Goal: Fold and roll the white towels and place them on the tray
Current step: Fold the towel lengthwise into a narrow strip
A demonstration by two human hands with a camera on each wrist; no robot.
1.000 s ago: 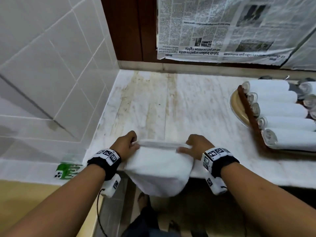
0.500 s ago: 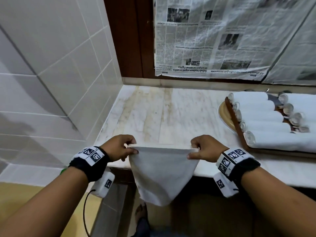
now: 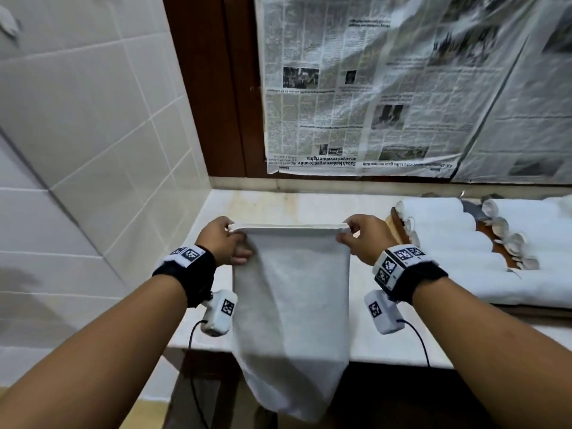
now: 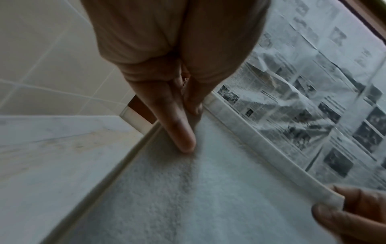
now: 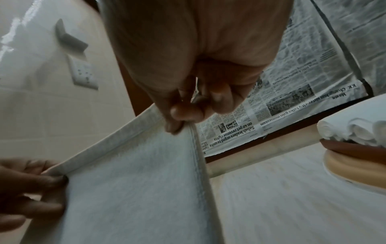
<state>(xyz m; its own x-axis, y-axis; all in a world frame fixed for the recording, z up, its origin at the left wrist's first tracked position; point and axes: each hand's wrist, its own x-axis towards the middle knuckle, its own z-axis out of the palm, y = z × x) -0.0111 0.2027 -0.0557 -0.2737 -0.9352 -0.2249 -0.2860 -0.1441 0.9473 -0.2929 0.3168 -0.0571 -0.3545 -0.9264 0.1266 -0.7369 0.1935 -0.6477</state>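
- Hanging in the air in front of the counter (image 3: 309,209), a white towel (image 3: 291,305) is held up by its top hem, which runs level and taut between the two hands; the rest of the cloth drops past the counter's front edge.
- Left hand (image 3: 221,241): pinches the towel's upper left corner, fingers curled round the hem. In the left wrist view one finger (image 4: 177,130) lies extended against the towel's face.
- Right hand (image 3: 365,238): pinches the upper right corner between thumb and curled fingers; the right wrist view shows the fingertips (image 5: 183,112) closed on the hem where the side seam meets it.
- Towel condition: appears doubled along the top edge, hangs without twist, lower end narrowing to a rounded bottom; it is not rolled.
- Tray (image 3: 397,221): brown, on the counter to the right of the right hand, loaded with rolled white towels (image 3: 448,243) lying side by side in rows. It sits on a pale round object whose nature cannot be determined.
- Surroundings: newspaper sheets (image 3: 371,88) cover the surface behind the counter; a white tiled wall (image 3: 77,119) stands to the left, bearing a wall socket (image 5: 82,72) seen in the right wrist view.
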